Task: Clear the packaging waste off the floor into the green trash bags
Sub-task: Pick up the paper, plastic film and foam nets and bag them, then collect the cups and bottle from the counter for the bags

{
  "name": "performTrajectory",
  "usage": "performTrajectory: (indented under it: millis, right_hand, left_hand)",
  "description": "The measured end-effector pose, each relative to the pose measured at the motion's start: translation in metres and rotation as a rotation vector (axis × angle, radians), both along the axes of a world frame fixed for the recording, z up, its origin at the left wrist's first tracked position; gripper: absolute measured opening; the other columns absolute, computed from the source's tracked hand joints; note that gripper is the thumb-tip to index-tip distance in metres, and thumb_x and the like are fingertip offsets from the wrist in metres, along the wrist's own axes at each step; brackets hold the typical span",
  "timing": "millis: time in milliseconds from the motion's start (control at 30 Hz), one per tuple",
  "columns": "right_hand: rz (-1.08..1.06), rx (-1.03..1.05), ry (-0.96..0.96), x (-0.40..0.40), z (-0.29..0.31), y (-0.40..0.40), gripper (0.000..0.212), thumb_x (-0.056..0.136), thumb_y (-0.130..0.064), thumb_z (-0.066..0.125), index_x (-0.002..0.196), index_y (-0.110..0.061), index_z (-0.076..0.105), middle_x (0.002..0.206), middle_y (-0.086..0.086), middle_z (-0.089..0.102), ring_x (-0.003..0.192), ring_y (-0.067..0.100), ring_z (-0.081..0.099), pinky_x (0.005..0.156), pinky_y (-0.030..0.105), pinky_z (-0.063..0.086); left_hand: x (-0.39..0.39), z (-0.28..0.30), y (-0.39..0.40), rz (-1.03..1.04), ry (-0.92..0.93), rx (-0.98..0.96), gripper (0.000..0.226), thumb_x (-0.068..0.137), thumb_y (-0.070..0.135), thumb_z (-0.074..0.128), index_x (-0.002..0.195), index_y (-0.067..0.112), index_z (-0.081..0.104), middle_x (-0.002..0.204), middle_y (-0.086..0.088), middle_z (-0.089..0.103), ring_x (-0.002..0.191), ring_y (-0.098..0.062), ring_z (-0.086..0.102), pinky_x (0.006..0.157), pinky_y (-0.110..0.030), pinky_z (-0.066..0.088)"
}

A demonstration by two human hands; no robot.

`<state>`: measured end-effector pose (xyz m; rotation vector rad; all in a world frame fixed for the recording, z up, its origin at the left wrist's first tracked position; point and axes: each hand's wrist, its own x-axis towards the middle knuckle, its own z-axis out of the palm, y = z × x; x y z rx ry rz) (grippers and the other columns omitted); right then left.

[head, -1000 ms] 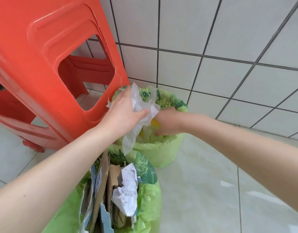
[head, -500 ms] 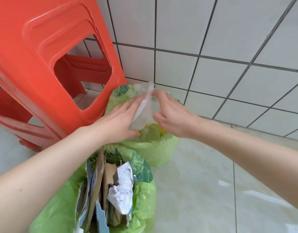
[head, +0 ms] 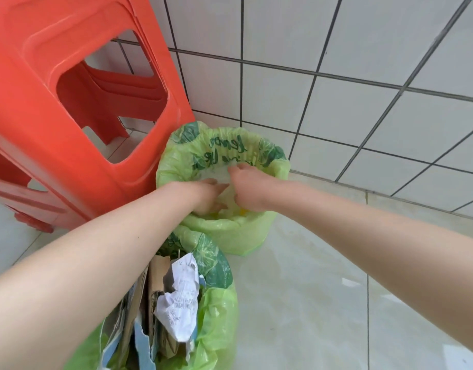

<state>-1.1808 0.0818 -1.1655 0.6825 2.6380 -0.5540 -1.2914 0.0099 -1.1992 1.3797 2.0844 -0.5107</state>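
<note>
Against the tiled wall stands the far green trash bag (head: pixel 278 166), its mouth open. Both my hands are down inside that mouth on a crumpled clear plastic wrap (head: pixel 216 173). My left hand (head: pixel 207 194) presses on the wrap with its fingers pointing down into the bag. My right hand (head: pixel 250 190) grips the wrap with curled fingers, and its fingertips are hidden. Something yellow (head: pixel 243 211) shows beneath the hands. Under my left forearm is the near green trash bag (head: pixel 219 316), stuffed with cardboard pieces (head: pixel 156 279) and a crumpled printed paper (head: pixel 180 300).
A stack of red plastic stools (head: pixel 56 102) stands at the left, touching the far bag. White wall tiles (head: pixel 336 116) run behind the bags. Glossy pale floor tiles (head: pixel 310 303) spread out to the right.
Both hands have gone down from above the far bag's rim into its mouth, taking the plastic wrap with them. The wrap now lies low inside the bag.
</note>
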Motion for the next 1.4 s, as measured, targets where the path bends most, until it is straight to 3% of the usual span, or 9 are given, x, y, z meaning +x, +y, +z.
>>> performTrajectory:
  millis: [67, 133, 267, 433, 600, 833, 1133, 1267, 1400]
  right_hand:
    - [0.081, 0.034, -0.127, -0.010, -0.004, 0.000, 0.043, 0.093, -0.003, 0.047, 0.135, 0.001, 0.041, 0.106, 0.012, 0.057, 0.081, 0.022, 0.055, 0.057, 0.026, 0.046]
    - [0.191, 0.090, -0.257, -0.019, -0.010, 0.005, 0.033, 0.096, -0.013, 0.047, 0.127, -0.002, 0.050, 0.080, 0.002, 0.050, 0.064, 0.016, 0.047, 0.054, 0.025, 0.040]
    - [0.273, 0.083, -0.462, -0.029, -0.028, 0.011, 0.051, 0.095, -0.029, 0.050, 0.140, -0.010, 0.038, 0.097, 0.004, 0.049, 0.085, 0.024, 0.051, 0.075, 0.034, 0.046]
    - [0.173, 0.032, -0.401, -0.030, -0.023, 0.013, 0.053, 0.093, -0.014, 0.052, 0.141, -0.004, 0.031, 0.094, 0.008, 0.050, 0.081, 0.024, 0.053, 0.053, 0.029, 0.042]
    - [0.055, -0.068, -0.300, -0.018, 0.023, 0.001, 0.067, 0.091, -0.003, 0.048, 0.148, -0.002, 0.012, 0.106, 0.015, 0.056, 0.081, 0.027, 0.054, 0.054, 0.032, 0.044]
    - [0.043, -0.120, -0.205, 0.014, 0.134, -0.019, 0.054, 0.088, -0.012, 0.052, 0.137, -0.006, 0.030, 0.115, 0.016, 0.053, 0.105, 0.034, 0.054, 0.071, 0.037, 0.043]
    - [-0.068, -0.237, -0.047, 0.037, 0.349, -0.066, 0.049, 0.089, -0.021, 0.048, 0.136, -0.010, 0.040, 0.130, 0.013, 0.054, 0.119, 0.030, 0.052, 0.099, 0.040, 0.045]
    - [-0.206, -0.374, 0.093, 0.048, 0.446, -0.101, 0.044, 0.091, -0.021, 0.052, 0.134, -0.013, 0.048, 0.129, 0.004, 0.059, 0.117, 0.019, 0.056, 0.100, 0.031, 0.044]
    - [-0.177, -0.433, 0.173, 0.069, 0.533, -0.140, 0.041, 0.090, -0.022, 0.055, 0.129, -0.015, 0.052, 0.124, 0.001, 0.061, 0.116, 0.016, 0.057, 0.101, 0.034, 0.045]
  left_hand:
    - [-0.002, -0.007, 0.003, -0.006, -0.004, -0.047, 0.071, 0.098, 0.044, 0.038, 0.152, 0.024, -0.003, 0.161, -0.002, 0.000, 0.143, -0.031, 0.022, 0.115, -0.046, 0.025]
    - [-0.003, -0.017, 0.006, -0.007, -0.006, -0.093, 0.073, 0.097, 0.041, 0.042, 0.151, 0.024, -0.004, 0.161, 0.001, -0.005, 0.143, -0.031, 0.022, 0.114, -0.046, 0.026]
    - [-0.007, -0.030, 0.008, -0.019, -0.009, -0.170, 0.079, 0.094, 0.046, 0.043, 0.150, 0.030, -0.010, 0.160, 0.006, -0.012, 0.146, -0.029, 0.011, 0.117, -0.048, 0.020]
    - [-0.006, -0.008, 0.001, -0.013, -0.071, -0.109, 0.074, 0.095, 0.043, 0.045, 0.152, 0.023, 0.001, 0.160, 0.000, -0.007, 0.146, -0.031, 0.014, 0.117, -0.045, 0.020]
    - [0.006, 0.042, -0.028, 0.068, -0.065, 0.055, 0.064, 0.094, 0.033, 0.046, 0.150, 0.015, 0.021, 0.160, -0.006, 0.006, 0.146, -0.035, 0.005, 0.118, -0.048, 0.017]
    - [0.018, 0.158, -0.084, 0.287, -0.257, 0.294, 0.047, 0.091, 0.015, 0.047, 0.139, 0.016, 0.044, 0.147, -0.006, 0.037, 0.138, -0.026, 0.023, 0.115, -0.038, 0.021]
    - [0.061, 0.363, -0.153, 0.756, -0.382, 0.618, 0.028, 0.093, 0.020, 0.049, 0.118, 0.023, 0.061, 0.117, 0.006, 0.064, 0.110, -0.009, 0.055, 0.100, -0.027, 0.042]
    - [0.095, 0.447, -0.184, 0.962, -0.416, 0.719, 0.024, 0.090, 0.015, 0.054, 0.110, 0.022, 0.065, 0.106, 0.007, 0.070, 0.094, -0.005, 0.061, 0.088, -0.017, 0.044]
    - [0.131, 0.534, -0.220, 1.224, -0.394, 0.875, 0.022, 0.087, 0.012, 0.057, 0.101, 0.025, 0.067, 0.095, 0.010, 0.072, 0.092, -0.005, 0.065, 0.087, -0.024, 0.050]
